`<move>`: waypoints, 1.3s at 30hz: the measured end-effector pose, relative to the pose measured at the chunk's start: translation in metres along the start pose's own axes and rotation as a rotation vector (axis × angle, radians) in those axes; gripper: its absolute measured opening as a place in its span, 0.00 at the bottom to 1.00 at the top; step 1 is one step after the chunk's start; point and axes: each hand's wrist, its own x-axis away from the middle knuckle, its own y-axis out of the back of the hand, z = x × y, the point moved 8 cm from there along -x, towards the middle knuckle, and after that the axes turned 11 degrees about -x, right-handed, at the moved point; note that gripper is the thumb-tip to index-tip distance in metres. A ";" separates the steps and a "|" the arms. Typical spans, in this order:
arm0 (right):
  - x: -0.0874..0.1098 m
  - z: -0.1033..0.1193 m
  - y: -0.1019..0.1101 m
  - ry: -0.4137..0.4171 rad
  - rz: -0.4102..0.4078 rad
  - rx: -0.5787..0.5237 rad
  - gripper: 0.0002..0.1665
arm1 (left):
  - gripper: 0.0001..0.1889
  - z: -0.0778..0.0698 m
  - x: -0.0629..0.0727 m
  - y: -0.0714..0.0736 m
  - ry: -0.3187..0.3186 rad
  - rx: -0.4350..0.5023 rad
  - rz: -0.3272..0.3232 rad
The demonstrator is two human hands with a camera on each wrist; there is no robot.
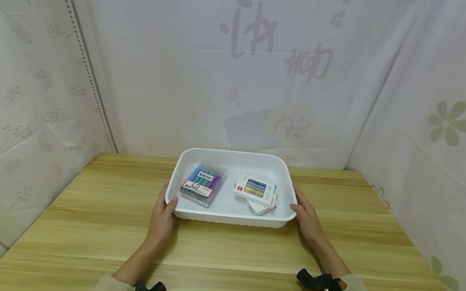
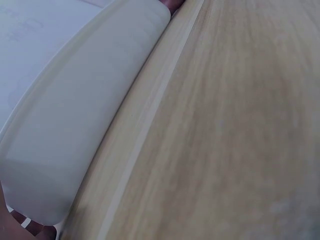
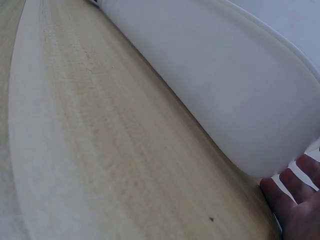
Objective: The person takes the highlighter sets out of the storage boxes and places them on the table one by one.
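A white plastic tray (image 1: 229, 220) with rounded corners is held between my two hands, its long side facing me. My left hand (image 1: 162, 216) grips its left end near the front corner, thumb on the rim and fingers along the outer wall. At the opposite end, my right hand (image 1: 308, 220) holds the near corner the same way; its fingertips (image 3: 295, 185) show by the wall in the right wrist view. Inside lie a clear case of coloured markers (image 1: 204, 185) on the left and two small white boxes on the right, the upper box (image 1: 256, 191) partly covering the lower box (image 1: 258, 208).
A wood-grain table (image 1: 228, 258) spreads beneath the tray. Pale printed cloth (image 1: 173, 73) hangs behind and at both sides. Black wrist straps (image 1: 317, 280) sit by the sleeve cuffs.
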 end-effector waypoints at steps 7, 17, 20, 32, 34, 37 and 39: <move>-0.002 0.002 0.000 0.024 0.007 -0.002 0.35 | 0.31 0.000 -0.002 0.002 -0.009 -0.011 -0.032; -0.004 0.001 0.002 0.014 -0.004 0.000 0.36 | 0.26 -0.001 -0.012 0.005 0.024 0.020 -0.037; -0.004 0.000 0.002 0.017 -0.005 -0.005 0.36 | 0.26 -0.001 -0.017 0.008 0.050 0.009 -0.039; -0.001 -0.004 0.001 -0.006 -0.012 0.010 0.36 | 0.31 0.004 -0.041 0.012 0.144 0.075 0.053; -0.001 -0.005 0.001 -0.015 -0.014 0.004 0.36 | 0.31 0.007 -0.041 0.010 0.140 0.089 0.072; -0.001 -0.004 0.001 -0.023 -0.018 -0.006 0.36 | 0.32 0.010 -0.043 0.009 0.121 0.145 0.084; -0.001 -0.003 0.001 -0.027 -0.025 -0.009 0.36 | 0.32 0.011 -0.044 0.008 0.109 0.170 0.087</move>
